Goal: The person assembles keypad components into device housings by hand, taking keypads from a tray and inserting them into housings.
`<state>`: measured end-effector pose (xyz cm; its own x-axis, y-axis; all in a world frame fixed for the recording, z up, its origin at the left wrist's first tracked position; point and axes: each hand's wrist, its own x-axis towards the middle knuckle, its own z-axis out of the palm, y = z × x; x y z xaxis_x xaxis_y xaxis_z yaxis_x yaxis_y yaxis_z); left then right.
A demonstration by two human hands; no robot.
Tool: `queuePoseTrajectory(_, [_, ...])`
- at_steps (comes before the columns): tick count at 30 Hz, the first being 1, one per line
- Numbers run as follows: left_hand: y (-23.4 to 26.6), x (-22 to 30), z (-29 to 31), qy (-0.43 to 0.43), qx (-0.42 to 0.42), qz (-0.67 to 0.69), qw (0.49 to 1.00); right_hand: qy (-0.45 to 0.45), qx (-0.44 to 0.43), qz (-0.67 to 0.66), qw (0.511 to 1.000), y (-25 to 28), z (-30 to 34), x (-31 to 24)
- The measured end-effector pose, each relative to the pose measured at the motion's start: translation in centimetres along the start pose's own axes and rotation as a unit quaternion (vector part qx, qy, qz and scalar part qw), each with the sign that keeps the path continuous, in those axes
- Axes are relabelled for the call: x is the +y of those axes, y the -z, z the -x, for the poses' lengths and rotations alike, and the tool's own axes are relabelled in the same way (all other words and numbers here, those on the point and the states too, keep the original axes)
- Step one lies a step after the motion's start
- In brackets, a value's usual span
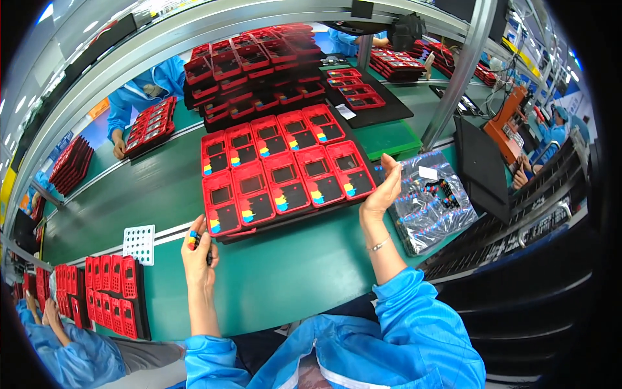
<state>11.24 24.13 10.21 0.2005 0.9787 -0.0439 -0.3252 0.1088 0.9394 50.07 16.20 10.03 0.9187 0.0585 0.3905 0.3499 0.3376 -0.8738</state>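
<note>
Fingers of left hand [197, 254] curled round small parts [193, 240]; right hand [381, 193] straight-fingered at tray [278, 223]. Best keep tray level, shells [285, 186] unjostled.

A head-worn fisheye camera looks down and forward across a green workbench [298, 279], close above the wearer's left hand [199, 249] and right hand [382, 191] at mid-frame, a metal rail [155, 52] bending across the top.

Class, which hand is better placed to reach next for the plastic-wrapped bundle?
Probably the right hand: it is beside the plastic-wrapped bundle and looks empty. The left hand, by the left end of the red casings, holds small dark parts with coloured ends.
</note>
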Motion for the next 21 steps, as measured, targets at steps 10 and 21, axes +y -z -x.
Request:
queuePoseTrajectory(10, [5.4,0.6,8.7,-0.006,0.099,0.071,0.993,-0.133,0.024,-0.106,0.985,7.1,2.9,1.0])
queuePoseTrajectory(21, [15.8,-4.4,30.1,-0.012,0.391,0.196,0.899,-0.616,-0.608,-0.130,0.484,-1.6,38.0,-9.4])
